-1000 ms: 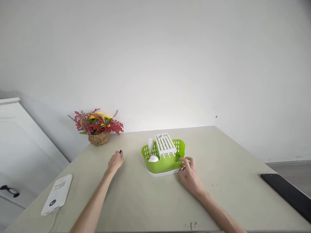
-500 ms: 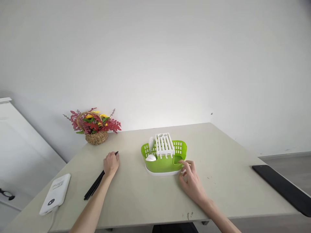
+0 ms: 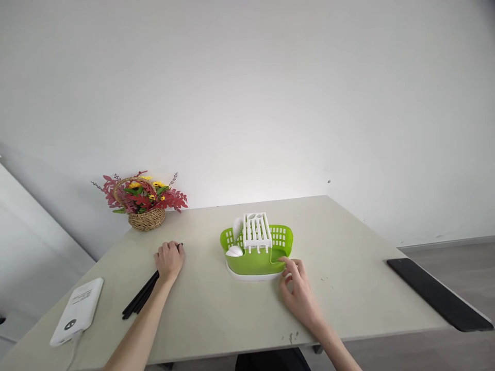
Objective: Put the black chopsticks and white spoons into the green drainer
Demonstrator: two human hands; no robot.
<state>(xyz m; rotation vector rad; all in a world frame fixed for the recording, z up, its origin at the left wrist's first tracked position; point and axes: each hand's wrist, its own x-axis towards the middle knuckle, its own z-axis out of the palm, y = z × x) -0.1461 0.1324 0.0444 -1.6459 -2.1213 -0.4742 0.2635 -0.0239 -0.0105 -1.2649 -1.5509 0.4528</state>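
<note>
My left hand (image 3: 169, 262) lies on the table left of centre, fingers wrapped round several black chopsticks (image 3: 139, 299). Their long ends stick out toward me under the wrist, and a short tip shows past the fingers. At the middle stands a green utensil basket (image 3: 253, 264) with lattice walls, a white base and a white slotted top (image 3: 257, 231) with small hooks. Two white spoons lean at its left end, one with its bowl (image 3: 234, 251) over the front rim. My right hand (image 3: 298, 291) grips the basket's low front-right rim, index finger over the edge.
A wicker basket of artificial flowers (image 3: 147, 219) stands at the back left by the wall. A white power bank (image 3: 79, 309) with a cable lies at the left edge. On the right edge rests a black phone-like slab (image 3: 436, 293).
The whole view has shifted a little, so everything appears slightly further left. Both hands keep their places at the chopsticks and the basket rim.
</note>
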